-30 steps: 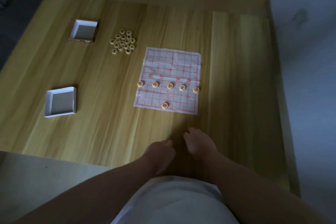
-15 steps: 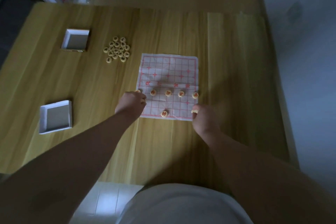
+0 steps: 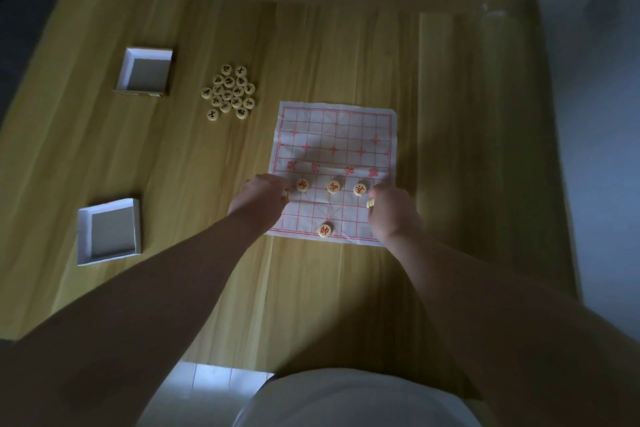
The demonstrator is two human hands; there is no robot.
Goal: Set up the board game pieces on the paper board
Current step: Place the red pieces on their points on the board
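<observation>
The paper board with its red grid lies on the wooden table. Three red-marked round pieces stand in a row on its near half, and one more piece sits at the middle of the near edge. My left hand is curled over the board's left edge, and the rim of a piece shows at its fingertips. My right hand is curled over the board's right side and pinches pale pieces. Whatever lies under either hand is hidden.
A cluster of several black-marked pieces lies on the table left of the board. Two open white box halves stand further left, one far and one near. The table's right edge runs beside a blue-grey floor.
Both hands have moved from the table's near edge up onto the board, the left to its left edge, the right to its right side. They now cover the row's two end pieces.
</observation>
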